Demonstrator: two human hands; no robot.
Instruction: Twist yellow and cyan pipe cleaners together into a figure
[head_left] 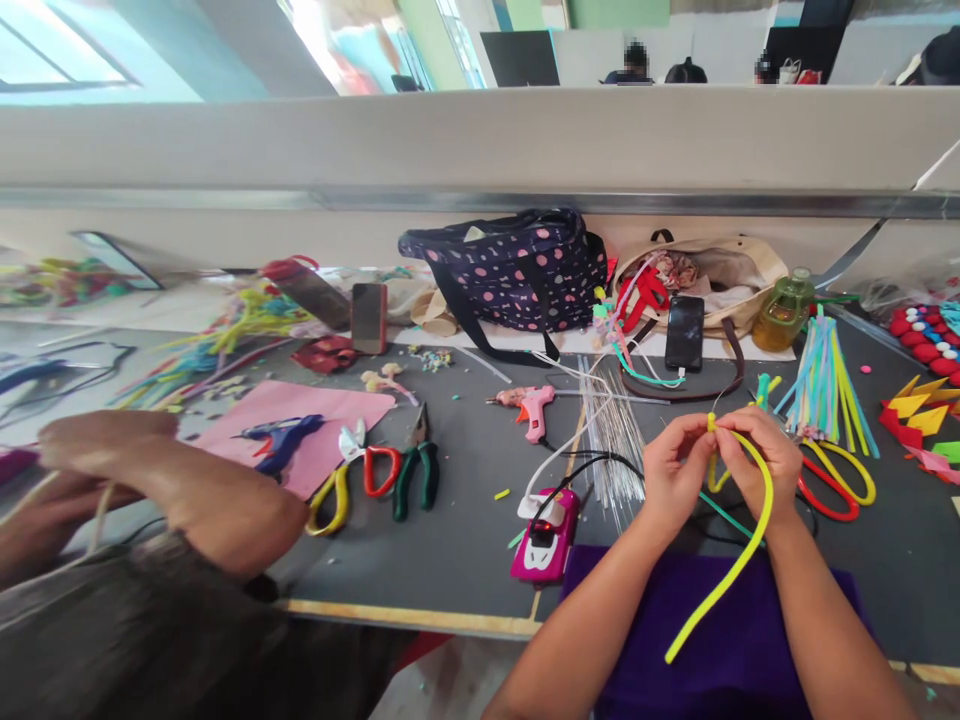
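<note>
A yellow pipe cleaner [739,570] is pinched at its upper end between the left hand [675,470] and the right hand [759,462], the fingertips of both closed on the stem where they meet near the front edge of the tabletop [465,540]. From the fingers the stem curves down over the right wrist and hangs across a purple felt sheet [720,640] that lies at the front edge. Just left of the left hand, a bundle of thin silver wires [615,440] is fanned out on the dark surface, and a pink toy car [546,538] is seen beside it, nearer the front edge. A pink glue gun [531,408] is laid further back, toward the middle of the tabletop. Just beside the right hand, yellow-and-red scissors [836,480] are seen, with a sheaf of coloured pipe cleaners [823,385] behind them toward the right edge. A black phone [684,333] is propped against a beige bag [739,280] at the back edge, next to a dotted navy bag [517,270]. At the left edge, another person's arm [202,500] is stretched over the tabletop, near a blue glue gun [281,440] resting on a pink sheet [315,425], red-handled scissors [360,470] and green-handled pliers [418,470].
</note>
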